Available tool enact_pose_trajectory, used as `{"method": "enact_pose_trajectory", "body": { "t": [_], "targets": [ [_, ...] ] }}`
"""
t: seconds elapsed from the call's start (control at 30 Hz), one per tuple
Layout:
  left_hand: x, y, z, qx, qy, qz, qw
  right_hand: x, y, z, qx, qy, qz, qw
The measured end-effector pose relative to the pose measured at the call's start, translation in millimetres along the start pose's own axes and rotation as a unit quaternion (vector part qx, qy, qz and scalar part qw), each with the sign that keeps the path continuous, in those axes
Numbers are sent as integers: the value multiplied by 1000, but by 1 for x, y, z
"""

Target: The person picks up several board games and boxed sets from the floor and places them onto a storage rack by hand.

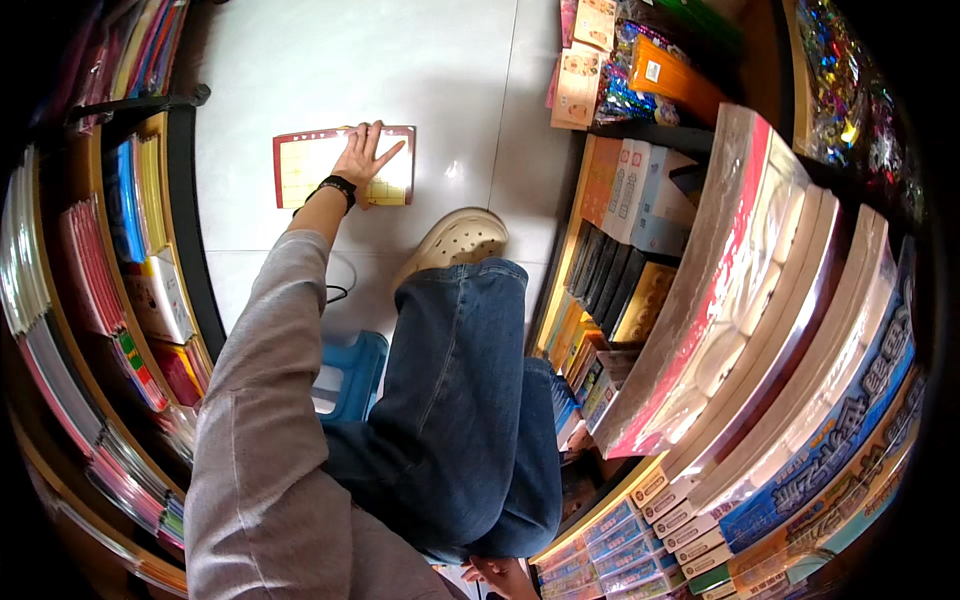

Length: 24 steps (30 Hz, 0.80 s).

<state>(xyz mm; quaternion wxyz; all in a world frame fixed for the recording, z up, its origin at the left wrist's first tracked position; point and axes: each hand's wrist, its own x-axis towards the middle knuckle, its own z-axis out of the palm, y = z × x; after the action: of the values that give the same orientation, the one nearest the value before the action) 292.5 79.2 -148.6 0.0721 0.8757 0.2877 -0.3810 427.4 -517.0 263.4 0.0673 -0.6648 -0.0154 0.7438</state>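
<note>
On the pale tiled floor lies a flat, thin booklet or sheet (305, 172) with a dark red border and a pale yellow, lined face. Over its right half is my left hand (364, 163), palm down with fingers spread, touching it; a black band circles the wrist. The hand covers part of the booklet's upper and middle area. At the lower edge of the picture, beside my bent leg, my right hand (500, 577) shows only in part. Its fingers look loosely bent and apart, and I see nothing in them.
A blue plastic stool or box (370, 372) stands by my jeans-clad leg (450, 400), near my beige clog (466, 238). Shelves of books (90, 265) line the left. On the right, large wrapped boxes (715, 290) jut out above shelved boxes (640, 195) and shiny tinsel (840, 90).
</note>
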Motion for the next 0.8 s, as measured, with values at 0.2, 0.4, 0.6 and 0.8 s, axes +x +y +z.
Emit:
{"method": "enact_pose_trajectory", "body": {
  "t": [0.2, 0.4, 0.6, 0.8],
  "targets": [
    [-52, 9, 10, -122, 82, 6, 989, 6, -73, 7, 98, -24, -27, 995],
    [-131, 15, -2, -224, 151, 15, 963, 14, -78, 26, 77, 47, -116, 989],
    [-196, 30, -20, -221, 169, 94, 956, 12, -111, 48, 86, 103, -154, 979],
    [-261, 32, -40, -163, 234, 224, 932, 7, -179, 56, 145, 293, -416, 849]
  ]
}}
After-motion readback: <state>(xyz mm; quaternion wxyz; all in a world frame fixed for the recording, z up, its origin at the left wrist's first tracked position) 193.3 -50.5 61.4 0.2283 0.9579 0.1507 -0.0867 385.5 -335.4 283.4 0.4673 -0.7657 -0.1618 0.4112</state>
